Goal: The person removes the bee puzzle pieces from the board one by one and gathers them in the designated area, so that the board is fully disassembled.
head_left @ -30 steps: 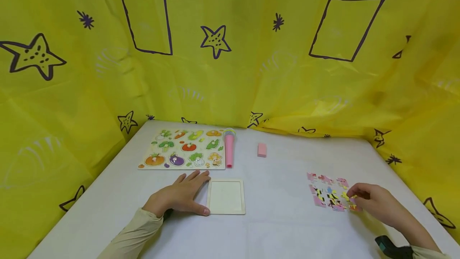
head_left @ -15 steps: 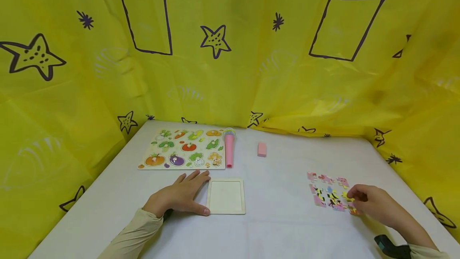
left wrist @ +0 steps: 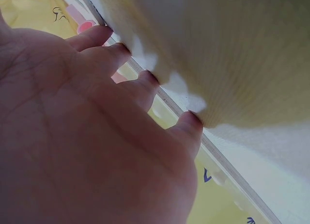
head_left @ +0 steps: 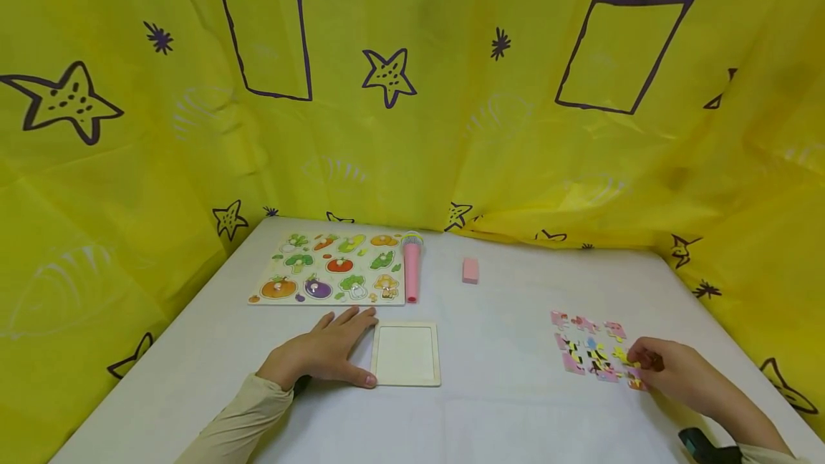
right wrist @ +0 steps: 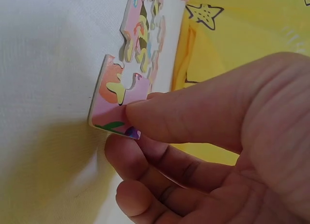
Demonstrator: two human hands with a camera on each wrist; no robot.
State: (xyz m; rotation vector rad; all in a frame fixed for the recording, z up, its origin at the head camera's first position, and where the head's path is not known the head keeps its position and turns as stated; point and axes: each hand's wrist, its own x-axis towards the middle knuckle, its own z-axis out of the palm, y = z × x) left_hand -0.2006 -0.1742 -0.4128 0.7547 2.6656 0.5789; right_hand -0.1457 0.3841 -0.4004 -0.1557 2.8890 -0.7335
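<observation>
In the head view my left hand (head_left: 325,353) lies with fingers spread, its thumb tip and little finger side right at the left edge of a shallow square wooden puzzle tray (head_left: 406,355). On the right, my right hand (head_left: 677,371) is at the near right corner of several pink jigsaw pieces (head_left: 573,362) with a bee-like yellow and black picture. Its thumb and fingers pinch a corner jigsaw piece (right wrist: 109,115), pink with orange, yellow, green and purple marks, by its side in the right wrist view. In the left wrist view, fingertips overlap a board edge.
Behind the left hand lies a vegetable peg puzzle board (head_left: 335,296), with a pink toy microphone (head_left: 412,271) along its right side. A small pink block (head_left: 470,271) sits farther right. Yellow patterned cloth (head_left: 438,134) encloses the white table (head_left: 503,407).
My right hand has shifted slightly right and nearer at the corner of the jigsaw pieces. The left hand and the tray hold their place; the view has tipped a little.
</observation>
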